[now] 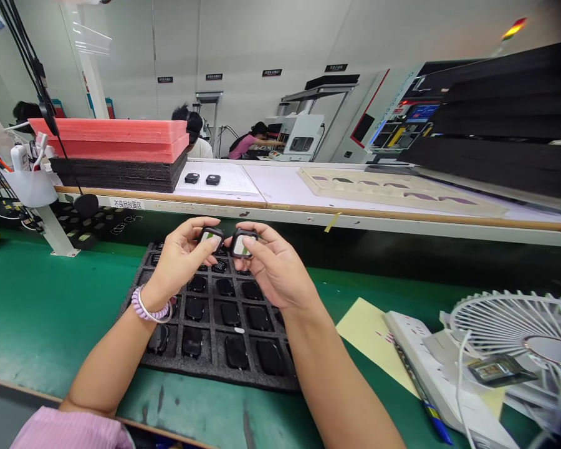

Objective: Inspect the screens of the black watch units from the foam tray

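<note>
My left hand (183, 252) pinches a small black square case (210, 236) with a pale and green face between thumb and fingers. Close beside it, my right hand (271, 262) grips a second black case (239, 246) of the same kind, its light face turned toward me. Both are held above a dark grey foam tray (201, 363), whose square pockets hold several black rounded-square pieces (236, 352). My wrists and hands hide parts of the tray's far end and right side. A small white bit (239, 330) lies on one divider.
A white fan (509, 318), power strip (425, 355), yellow paper (369, 330) and blue pen (437, 424) lie at right. The shelf carries red foam blocks (121, 132), two black pieces (212, 179) and a beige tray (402, 190). Other people sit beyond.
</note>
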Tool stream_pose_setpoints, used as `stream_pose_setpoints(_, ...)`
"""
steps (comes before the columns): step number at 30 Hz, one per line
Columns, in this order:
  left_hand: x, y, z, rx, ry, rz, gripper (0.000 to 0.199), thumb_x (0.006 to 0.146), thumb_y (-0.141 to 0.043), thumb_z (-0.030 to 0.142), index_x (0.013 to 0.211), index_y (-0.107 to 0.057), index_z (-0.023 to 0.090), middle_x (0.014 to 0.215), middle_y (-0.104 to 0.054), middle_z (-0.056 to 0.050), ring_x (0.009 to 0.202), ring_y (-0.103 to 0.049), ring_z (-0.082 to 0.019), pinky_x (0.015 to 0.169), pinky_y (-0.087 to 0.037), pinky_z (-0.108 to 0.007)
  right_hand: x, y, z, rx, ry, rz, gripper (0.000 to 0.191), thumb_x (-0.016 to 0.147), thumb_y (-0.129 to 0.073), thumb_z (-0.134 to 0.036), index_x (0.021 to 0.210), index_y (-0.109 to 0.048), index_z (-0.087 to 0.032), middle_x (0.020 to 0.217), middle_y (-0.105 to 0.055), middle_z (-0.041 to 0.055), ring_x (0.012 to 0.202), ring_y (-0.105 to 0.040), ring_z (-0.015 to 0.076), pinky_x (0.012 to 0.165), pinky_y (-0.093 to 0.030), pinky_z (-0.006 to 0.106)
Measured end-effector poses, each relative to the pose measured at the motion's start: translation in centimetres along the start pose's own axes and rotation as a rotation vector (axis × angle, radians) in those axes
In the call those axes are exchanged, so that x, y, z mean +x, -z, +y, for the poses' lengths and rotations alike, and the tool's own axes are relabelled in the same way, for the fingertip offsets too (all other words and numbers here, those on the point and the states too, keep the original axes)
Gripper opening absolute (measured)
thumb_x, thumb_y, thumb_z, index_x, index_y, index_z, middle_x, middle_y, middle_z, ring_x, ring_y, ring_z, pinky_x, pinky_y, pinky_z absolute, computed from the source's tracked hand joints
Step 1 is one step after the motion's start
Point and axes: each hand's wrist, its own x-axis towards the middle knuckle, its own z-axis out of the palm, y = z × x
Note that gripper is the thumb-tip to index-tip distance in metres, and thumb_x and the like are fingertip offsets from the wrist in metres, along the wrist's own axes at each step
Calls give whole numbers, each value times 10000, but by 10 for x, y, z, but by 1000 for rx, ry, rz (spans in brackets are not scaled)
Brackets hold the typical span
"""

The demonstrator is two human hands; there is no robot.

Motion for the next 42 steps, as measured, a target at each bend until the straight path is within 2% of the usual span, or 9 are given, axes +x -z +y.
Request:
stream_pose_setpoints(5, 1, 0, -1, 29, -19, -1, 343, 816, -749, 341, 1088, -629, 169, 879, -669, -6, 560, -627, -67, 530, -547, -153, 0, 2, 0, -28, 5, -3, 422, 738, -877, -405, 1040, -644, -225, 835, -698, 6, 580, -572, 117, 536, -471, 236)
stream_pose_setpoints(13, 0, -1, 0, 16, -44, 3, 376, 790, -715, 224, 1147, -610, 169, 890, -647, -2, 614, -615, -63, 576, -560, -152, -2, 1, -2, -40, 12, 0, 456, 704, -884, -336, 1067, -625, -241, 852, -680, -5, 595, -561, 119, 574, -472, 256)
stream_pose_setpoints(22, 0, 0, 0, -10, -45, -10, 417, 774, -706, 179, 1174, -589, 178, 936, -643, -12, 645, -615, -71, 603, -565, -166, -2, 1, -2, -42, 30, -10, 476, 690, -884, -288, 1079, -613, -242, 878, -685, -2, 601, -559, 114, 578, -479, 251)
stream_pose_setpoints(30, 0, 1, -4, -18, -58, -12, 517, 720, -714, 131, 1214, -584, 212, 1025, -630, -29, 738, -614, -93, 675, -563, -187, -1, 1, 1, -54, 64, -10, 523, 668, -896, -253, 1100, -600, -257, 959, -698, 21, 787, -612, 152, 622, -510, 226)
stream_pose_setpoints(37, 1, 1, 1, 88, -94, 32, 245, 839, -690, 248, 1069, -624, 195, 859, -578, 2, 586, -498, -61, 512, -455, -155, 1, 2, 1, -72, 45, 39, 395, 760, -855, -455, 983, -620, -229, 819, -664, 22, 742, -575, 155, 510, -416, 198)
stream_pose_setpoints(42, 1, 2, 1, 70, -101, 40, 277, 831, -701, 219, 1094, -616, 196, 861, -576, 7, 611, -509, -61, 554, -480, -156, 0, 3, 2, -79, 50, 36, 435, 723, -889, -386, 1027, -618, -234, 861, -684, 19, 704, -555, 136, 531, -419, 196)
